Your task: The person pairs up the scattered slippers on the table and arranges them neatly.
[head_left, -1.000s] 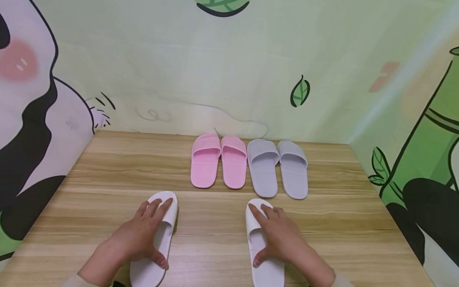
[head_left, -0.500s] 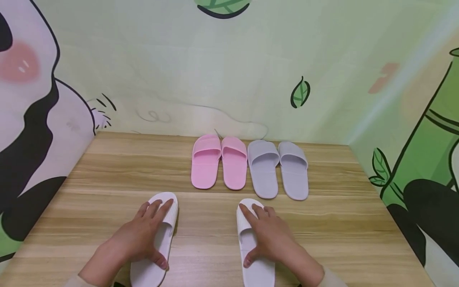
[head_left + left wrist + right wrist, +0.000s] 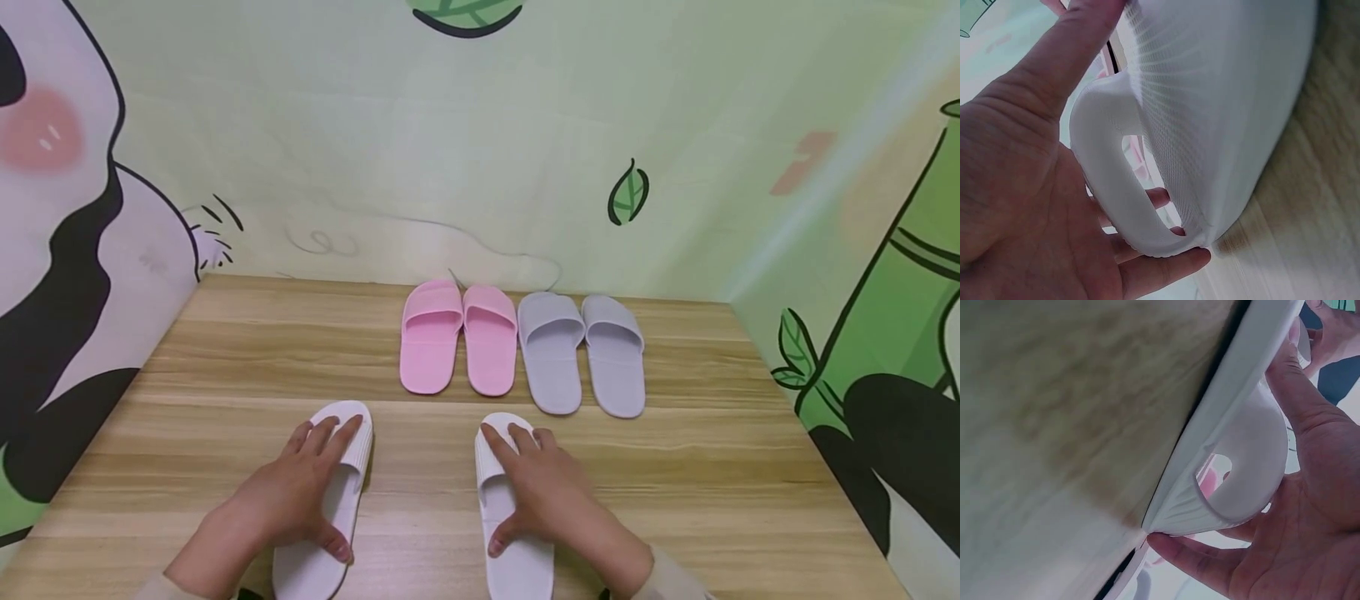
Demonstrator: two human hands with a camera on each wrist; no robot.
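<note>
Two white slippers lie on the wooden surface with their toes pointing away from me. My left hand grips the left white slipper, its fingers over the ribbed strap and its thumb at the inner edge. In the left wrist view, fingertips reach round the strap of this slipper. The right white slipper is held the same way by my right hand. From the right wrist, its thumb touches the sole edge of the slipper and the fingers lie along the strap side.
A pair of pink slippers stands against the back wall. Close on their right is a grey pair. Printed panda and bamboo walls border the wooden surface on the left and right.
My right hand has slid the right white slipper leftward, so the gap between the two white slippers is narrower. The left hand and its slipper have stayed in place.
</note>
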